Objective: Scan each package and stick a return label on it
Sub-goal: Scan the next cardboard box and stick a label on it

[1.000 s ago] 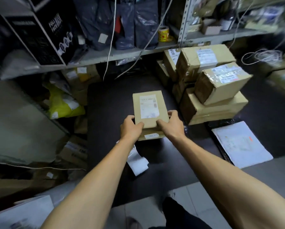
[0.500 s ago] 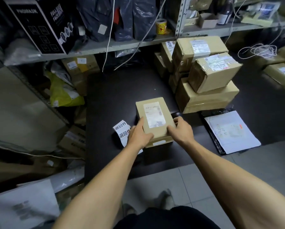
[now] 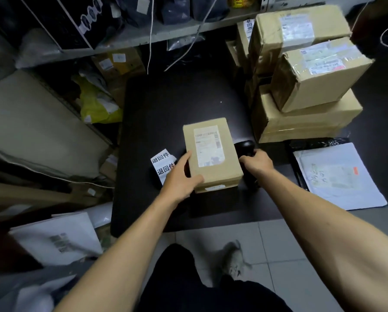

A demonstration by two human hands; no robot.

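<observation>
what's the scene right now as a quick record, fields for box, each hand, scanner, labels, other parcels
box: small cardboard box lying flat on the black table, shipping label up
left hand: left hand rests on the box's left side
right hand: right hand on the black scanner beside the box; grip unclear
labels: label strip left of the box
other parcels: stack of boxes at the right

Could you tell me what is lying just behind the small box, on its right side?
A black scanner lies on the dark table; the right hand reaches its grip, partly hidden.
</observation>
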